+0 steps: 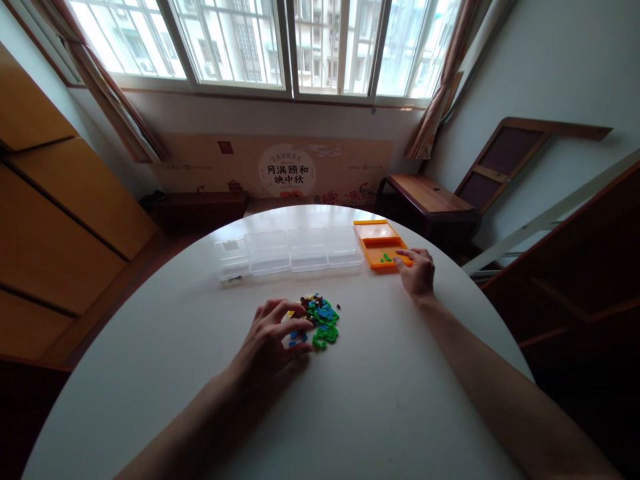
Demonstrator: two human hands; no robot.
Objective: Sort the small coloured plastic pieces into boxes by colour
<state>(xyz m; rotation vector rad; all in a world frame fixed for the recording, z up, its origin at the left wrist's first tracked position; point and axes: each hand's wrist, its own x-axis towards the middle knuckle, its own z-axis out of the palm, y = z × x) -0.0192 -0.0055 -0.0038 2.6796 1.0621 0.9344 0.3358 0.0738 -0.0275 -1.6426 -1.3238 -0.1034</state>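
A pile of small building bricks (326, 313) in green, blue, brown and yellow lies on the white table. At its left side is my left hand (273, 330), fingers curved and apart, with the fingertips over the near left bricks. My right hand (419, 272) reaches to the right edge of an orange box (373, 265), its thumb and forefinger apart and nothing visible between them. Inside the box's near compartment lie a few green bricks (385, 258). The box's lid lies open toward the window.
Left of the orange box, a row of clear plastic boxes (307, 252) stands along the far part of the round table (165, 347). One brown brick (339, 307) lies apart, right of the pile. Beyond the table is a wooden stool (430, 193).
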